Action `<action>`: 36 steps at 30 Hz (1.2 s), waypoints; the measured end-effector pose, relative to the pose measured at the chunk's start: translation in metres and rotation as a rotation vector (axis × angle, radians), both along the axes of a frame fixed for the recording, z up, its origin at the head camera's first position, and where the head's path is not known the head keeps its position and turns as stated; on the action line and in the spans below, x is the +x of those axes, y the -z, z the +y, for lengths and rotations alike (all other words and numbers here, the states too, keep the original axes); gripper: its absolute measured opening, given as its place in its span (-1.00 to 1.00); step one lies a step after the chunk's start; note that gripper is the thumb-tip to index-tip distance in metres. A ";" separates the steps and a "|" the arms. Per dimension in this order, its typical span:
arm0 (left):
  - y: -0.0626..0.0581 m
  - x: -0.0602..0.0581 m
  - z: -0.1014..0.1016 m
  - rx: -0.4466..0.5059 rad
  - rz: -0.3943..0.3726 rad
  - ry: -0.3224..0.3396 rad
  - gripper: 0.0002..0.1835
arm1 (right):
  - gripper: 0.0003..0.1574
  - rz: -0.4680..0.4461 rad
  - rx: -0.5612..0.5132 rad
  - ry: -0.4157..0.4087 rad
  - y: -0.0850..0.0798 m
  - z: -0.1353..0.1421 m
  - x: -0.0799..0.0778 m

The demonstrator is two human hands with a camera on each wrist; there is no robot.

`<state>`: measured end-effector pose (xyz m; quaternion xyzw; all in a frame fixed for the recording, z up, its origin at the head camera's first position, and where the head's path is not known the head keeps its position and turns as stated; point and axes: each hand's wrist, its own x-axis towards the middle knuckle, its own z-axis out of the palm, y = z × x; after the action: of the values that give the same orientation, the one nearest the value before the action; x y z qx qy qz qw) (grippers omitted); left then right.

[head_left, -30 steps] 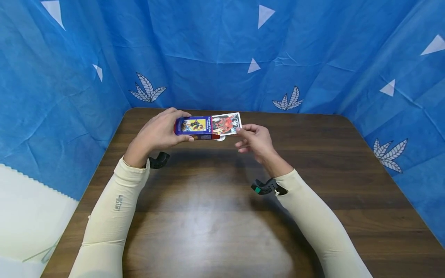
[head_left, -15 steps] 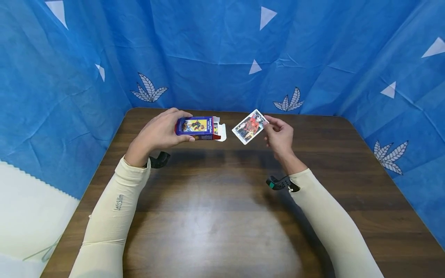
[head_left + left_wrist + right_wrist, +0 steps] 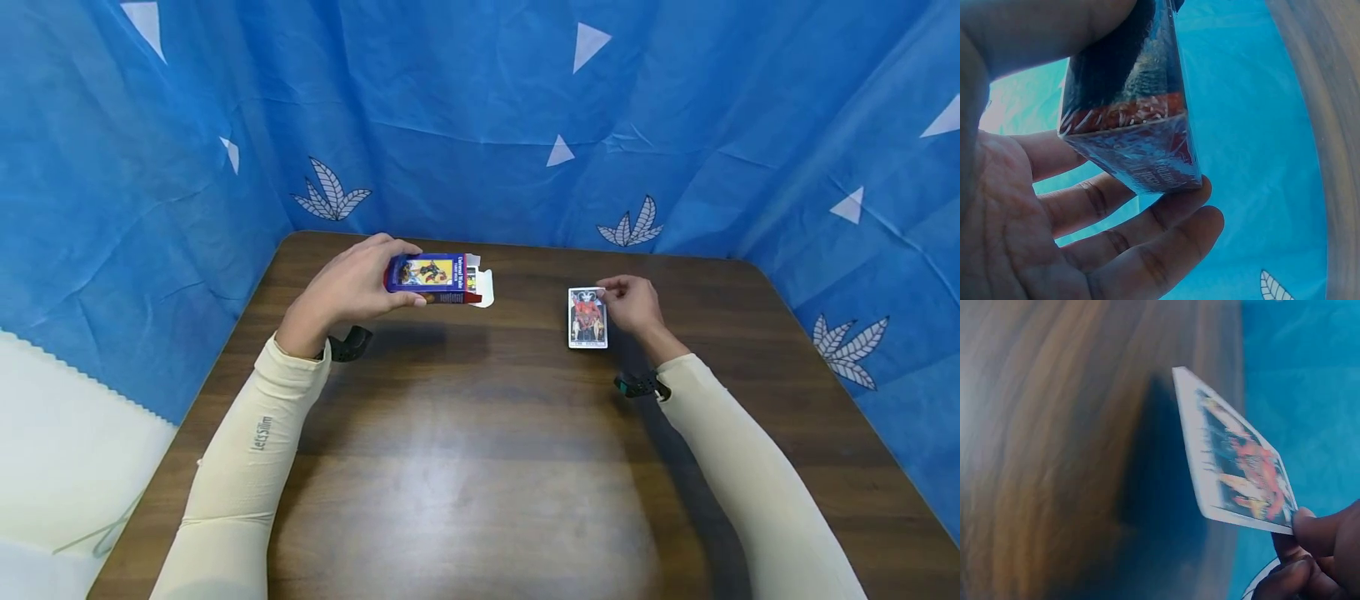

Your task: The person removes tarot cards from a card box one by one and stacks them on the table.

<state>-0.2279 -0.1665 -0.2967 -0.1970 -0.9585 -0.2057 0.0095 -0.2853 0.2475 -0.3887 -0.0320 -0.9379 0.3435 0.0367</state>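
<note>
My left hand (image 3: 348,283) grips a blue and red tarot card box (image 3: 426,273) above the far left of the table, thumb on the near side and fingers on the far side. The box lies sideways with its white end flap (image 3: 485,288) folded out to the right, and a strip of card shows inside. To the right, my right hand (image 3: 633,304) pinches a tarot card (image 3: 587,318) by its upper right corner. The card is face up with a red horned figure. In the right wrist view the card (image 3: 1244,462) stands tilted over the table, its shadow beneath.
The brown wooden table (image 3: 465,467) spreads beneath both arms. A blue curtain (image 3: 465,125) with white triangles and leaf prints hangs along its back and sides. White cloth (image 3: 67,450) shows at the lower left.
My right hand has drawn the card out of the box, carried it right and toward me, and turned it upright. The left hand keeps its grip on the box with little movement.
</note>
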 end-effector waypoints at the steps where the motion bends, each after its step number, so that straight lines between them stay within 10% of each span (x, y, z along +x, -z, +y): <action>1: 0.000 0.000 0.001 0.001 -0.002 0.001 -0.19 | -0.67 -0.016 0.019 -0.001 0.003 0.003 -0.001; 27: -0.001 -0.001 0.008 0.003 -0.012 0.014 -0.18 | -0.69 -0.176 0.266 -0.006 0.022 0.012 -0.011; 32: 0.002 0.000 0.008 0.001 -0.018 0.020 -0.18 | -0.67 0.033 0.197 -0.001 0.015 -0.009 0.001; 36: 0.002 0.000 0.008 0.000 -0.016 0.024 -0.18 | -0.68 0.277 -0.068 -0.114 -0.009 -0.056 0.023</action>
<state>-0.2282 -0.1583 -0.2990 -0.2069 -0.9561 -0.2075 -0.0005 -0.2625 0.1911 -0.3793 0.0680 -0.9119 0.3779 0.1451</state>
